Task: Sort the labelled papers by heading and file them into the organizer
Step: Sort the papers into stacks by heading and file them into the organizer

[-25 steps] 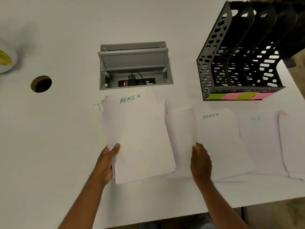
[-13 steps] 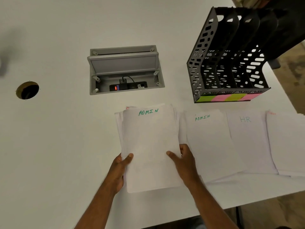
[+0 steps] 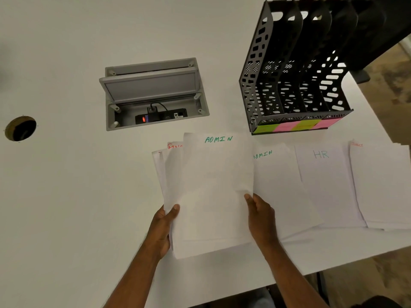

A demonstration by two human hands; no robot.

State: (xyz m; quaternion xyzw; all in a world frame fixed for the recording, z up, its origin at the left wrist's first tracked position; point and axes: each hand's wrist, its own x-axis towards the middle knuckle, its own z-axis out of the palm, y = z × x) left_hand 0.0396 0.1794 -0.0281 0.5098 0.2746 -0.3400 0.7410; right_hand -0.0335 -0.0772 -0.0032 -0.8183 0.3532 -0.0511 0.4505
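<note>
Across the wide white table (image 3: pixel 66 196), largest first, stands the black perforated plastic organizer (image 3: pixel 295 70) at the far right, four upright slots with yellow-green and pink sticky labels (image 3: pixel 298 125) along its front lip; any writing on them is too faint to read. Left of it a grey recessed power box (image 3: pixel 153 92) sits with its lid up, and a round cable hole (image 3: pixel 20 128) lies near the left edge.

Along the near edge three sorted piles lie flat: a sheet headed "ADMIN" in green (image 3: pixel 275 185), one headed "HR" in pale blue (image 3: pixel 324 181), and a pile with an unreadable red heading (image 3: pixel 382 185).

The loose white paper stack (image 3: pixel 213 196) lies with its long axis running away from the person. Its top sheet reads "ADMIN" in green; a sheet beneath shows red letters, seemingly "FIN". The left hand (image 3: pixel 162 230) grips the stack's lower left edge, thumb on top. The right hand (image 3: pixel 261 216) pinches the top sheet's right edge.

The matching ADMIN pile lies just right of the stack, nearest the right hand, so that hand likely carries the sheet across.
</note>
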